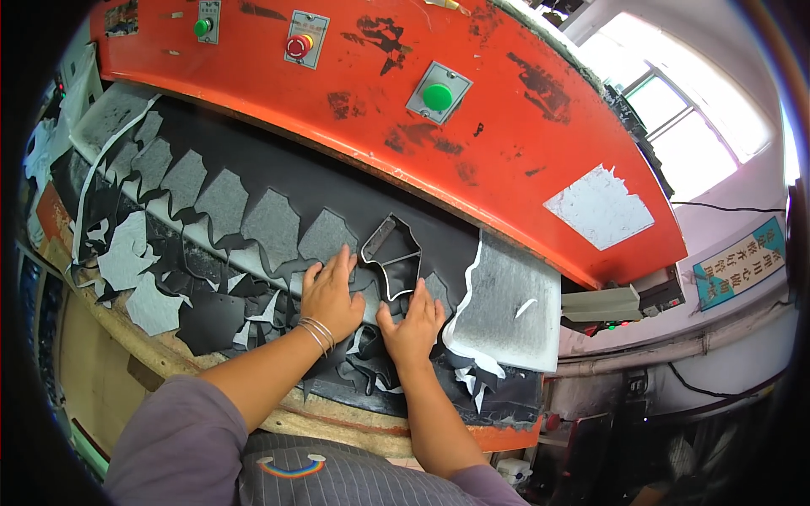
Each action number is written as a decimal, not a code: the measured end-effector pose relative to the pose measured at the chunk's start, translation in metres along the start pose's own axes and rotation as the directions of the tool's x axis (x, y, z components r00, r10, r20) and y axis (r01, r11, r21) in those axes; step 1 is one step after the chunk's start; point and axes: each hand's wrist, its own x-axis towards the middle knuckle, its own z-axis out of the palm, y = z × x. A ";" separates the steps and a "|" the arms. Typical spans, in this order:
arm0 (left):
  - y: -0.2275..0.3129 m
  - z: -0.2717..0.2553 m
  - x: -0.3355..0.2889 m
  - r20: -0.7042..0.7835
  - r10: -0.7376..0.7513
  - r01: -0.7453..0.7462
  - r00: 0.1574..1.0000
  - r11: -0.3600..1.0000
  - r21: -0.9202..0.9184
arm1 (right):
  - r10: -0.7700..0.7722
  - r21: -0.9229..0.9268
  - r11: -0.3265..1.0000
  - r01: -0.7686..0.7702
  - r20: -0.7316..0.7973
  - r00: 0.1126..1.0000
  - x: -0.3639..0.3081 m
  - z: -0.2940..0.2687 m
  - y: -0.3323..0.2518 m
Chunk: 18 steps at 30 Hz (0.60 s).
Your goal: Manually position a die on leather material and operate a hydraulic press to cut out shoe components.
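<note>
A metal cutting die, an angular outline with a crossbar, stands on a black sheet of material. Just left of the die lies my left hand, fingers stretched out over the sheet's cut edge, with two thin bangles at the wrist. My right hand is at the die's near end, its fingers extended and their tips at or close to the metal rim. Neither hand is wrapped round anything. A row of angular cut-outs along the sheet exposes the grey cutting board beneath.
Above the board runs the orange-red press beam, with green push buttons and a red stop button. Black and white scraps pile along the near edge. A white-edged strip curls at the left.
</note>
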 end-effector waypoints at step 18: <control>-0.004 0.008 0.000 0.026 0.030 -0.032 0.999 0.998 0.056 | 0.166 0.082 0.982 -0.168 0.028 0.986 -0.013 -0.002 -0.006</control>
